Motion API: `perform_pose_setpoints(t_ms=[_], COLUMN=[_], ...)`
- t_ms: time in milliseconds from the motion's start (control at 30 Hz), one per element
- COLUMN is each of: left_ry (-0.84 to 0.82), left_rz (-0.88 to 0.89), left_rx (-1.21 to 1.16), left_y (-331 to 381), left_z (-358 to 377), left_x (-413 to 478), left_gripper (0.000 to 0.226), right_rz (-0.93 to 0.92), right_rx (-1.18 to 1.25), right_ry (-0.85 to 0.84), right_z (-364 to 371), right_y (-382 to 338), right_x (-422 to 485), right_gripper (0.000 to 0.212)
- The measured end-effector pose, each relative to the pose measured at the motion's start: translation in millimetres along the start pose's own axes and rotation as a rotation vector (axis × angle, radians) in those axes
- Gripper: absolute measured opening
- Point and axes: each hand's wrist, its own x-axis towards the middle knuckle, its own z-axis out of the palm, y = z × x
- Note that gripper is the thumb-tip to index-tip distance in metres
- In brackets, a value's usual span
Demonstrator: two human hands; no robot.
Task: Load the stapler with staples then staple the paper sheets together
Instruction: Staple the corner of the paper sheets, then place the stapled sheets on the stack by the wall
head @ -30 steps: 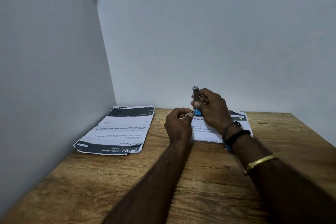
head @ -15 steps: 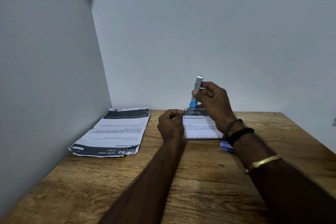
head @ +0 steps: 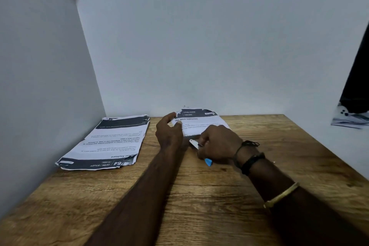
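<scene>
- Desk (head: 199,195): warm brown wood, streaked with darker grain lines.
- Stapler (head: 194,143): silver metal, bright blue at one end.
- Paper sheets (head: 199,121): white, a charcoal band across the top with white lettering, black print below.
- Paper stack (head: 115,142) at left: white with black text, dark bands at both ends.
- Walls (head: 199,36): plain pale grey.
- Right wrist: black bands (head: 249,162); farther up, a gold bangle (head: 281,194).
</scene>
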Motion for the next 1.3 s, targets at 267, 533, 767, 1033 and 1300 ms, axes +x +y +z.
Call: perform_pose_setpoints(t_ms=[267, 533, 767, 1033, 1300], left_ry=[0.018, -0.007, -0.158, -0.431, -0.512], left_rz=[0.012, 0.027, 0.031, 0.205, 0.127], left_rx=[0.02, -0.081, -0.096, 0.22, 0.45], left_y=[-2, 13, 21, 34, 32], left_z=[2, 9, 44, 126, 170], left_x=[2, -3, -21, -55, -65], left_gripper=[0.04, 0.039, 0.042, 0.066, 0.048], right_rz=[0.009, 0.148, 0.262, 0.456, 0.552], right_rx=[0.114, 0.591, 0.735, 0.612, 0.464], right_ry=[0.16, 0.492, 0.651, 0.697, 0.52], right_z=[5, -16, -32, -45, -39], right_y=[7, 21, 53, 112, 151], right_x=[5, 5, -11, -14, -3], right_gripper=[0.031, 0.025, 0.018, 0.021, 0.017])
